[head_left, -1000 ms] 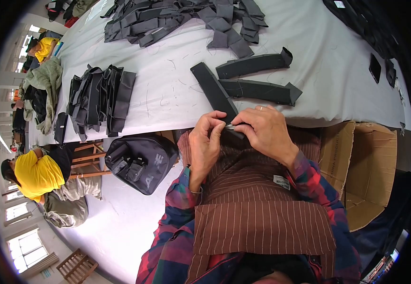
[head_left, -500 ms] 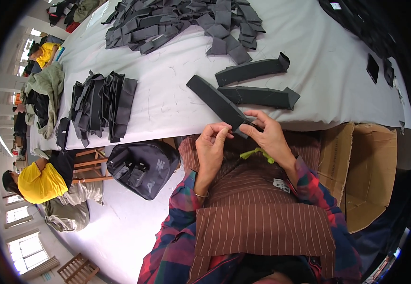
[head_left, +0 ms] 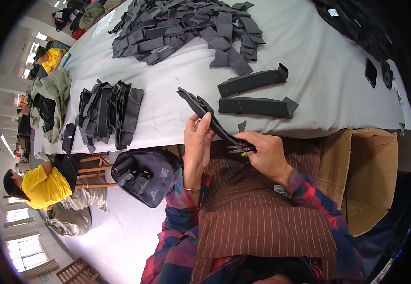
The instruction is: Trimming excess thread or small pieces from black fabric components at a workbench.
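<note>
— Changed in the last second? Lifted: long black fabric strip (head_left: pixel 205 116) raised off the lap, far end now tilted up over the edge of the worktop (head_left: pixel 167 66), near end down at the belly.

— And the left hand (head_left: pixel 198 142)? Opened out along the strip's left side, fingers extended and pressed flat against it, steadying rather than gripping. A moment ago bunched beside the other hand; now slid further up.

— Right hand (head_left: pixel 267 154)? Closed around small thread snips (head_left: pixel 241 148), yellow-green handle tucked in the palm, blades showing at the strip's near end. Touching the cloth or just beside it — cannot tell.

— Meaning? Judging by that: gone from fumbling with the end to trimming at it, strip held taut for the cut.

— Round about? Two similar black strips (head_left: pixel 255 94) lying on the worktop just beyond, not shifted; a stack of folded black pieces (head_left: pixel 108 113) to the left; a big loose heap of pieces (head_left: pixel 186 28) at the far side. Open cardboard box (head_left: pixel 366 180) at the right, black bag (head_left: pixel 144 175) on the floor at the left, a person in yellow (head_left: pixel 40 187) seated further off.
</note>
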Available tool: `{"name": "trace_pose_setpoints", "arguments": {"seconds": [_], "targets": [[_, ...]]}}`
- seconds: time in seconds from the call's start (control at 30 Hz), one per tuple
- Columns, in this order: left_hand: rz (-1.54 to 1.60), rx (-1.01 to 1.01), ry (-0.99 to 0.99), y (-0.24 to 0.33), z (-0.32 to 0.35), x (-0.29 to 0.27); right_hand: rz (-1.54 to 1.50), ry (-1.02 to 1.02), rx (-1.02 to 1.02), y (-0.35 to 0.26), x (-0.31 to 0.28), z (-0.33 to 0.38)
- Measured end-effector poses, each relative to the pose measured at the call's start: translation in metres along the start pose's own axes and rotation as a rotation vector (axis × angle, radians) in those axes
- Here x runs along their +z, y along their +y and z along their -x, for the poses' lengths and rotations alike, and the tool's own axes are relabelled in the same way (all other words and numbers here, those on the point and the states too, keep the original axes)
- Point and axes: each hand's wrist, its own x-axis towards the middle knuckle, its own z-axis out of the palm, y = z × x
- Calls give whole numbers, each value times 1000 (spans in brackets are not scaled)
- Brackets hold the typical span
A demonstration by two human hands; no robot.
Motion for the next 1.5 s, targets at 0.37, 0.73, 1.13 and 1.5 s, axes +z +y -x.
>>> {"name": "trace_pose_setpoints", "arguments": {"seconds": [0.37, 0.73, 1.13, 1.5], "targets": [[63, 82, 44, 17, -4, -9, -124, 10, 126, 8, -3, -10], [380, 66, -147, 17, 2, -2, -427, -39, 334, 3, -11, -28], [153, 212, -171, 27, 9, 10, -245, 80, 185, 20, -25, -33], [96, 339, -75, 18, 11, 16, -157, 134, 151, -4, -20, -31]]}}
